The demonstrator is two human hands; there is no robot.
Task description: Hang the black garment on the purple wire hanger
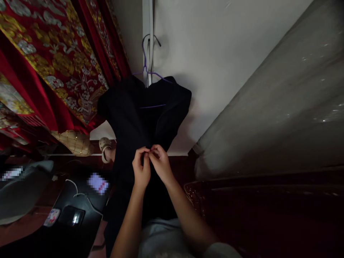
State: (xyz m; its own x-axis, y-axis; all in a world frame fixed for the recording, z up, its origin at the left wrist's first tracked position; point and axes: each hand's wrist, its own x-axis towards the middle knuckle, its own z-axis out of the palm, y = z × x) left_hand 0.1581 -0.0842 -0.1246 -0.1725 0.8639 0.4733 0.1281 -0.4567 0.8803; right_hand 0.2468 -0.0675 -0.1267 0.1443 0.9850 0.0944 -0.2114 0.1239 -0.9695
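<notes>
A dark jacket-like garment (126, 111) hangs by its shoulders on a thin purple hanger (145, 59), its front facing me with a deep V neckline. At the bottom of that V, my left hand (142, 165) pinches the front edge between thumb and fingertips. My right hand (160, 161) meets it there, its fingers also closed on the cloth. The fingertips of both hands nearly touch. Whether a button or other fastening lies between them is too small and dark to make out.
Red cloth with gold and silver embroidery (67, 61) hangs at the left. Below it are a black bench-like surface (88, 208) with a phone (72, 216) and white cable (92, 206), and someone's foot in a beige clog (104, 147). Translucent sheeting (268, 118) drapes at the right.
</notes>
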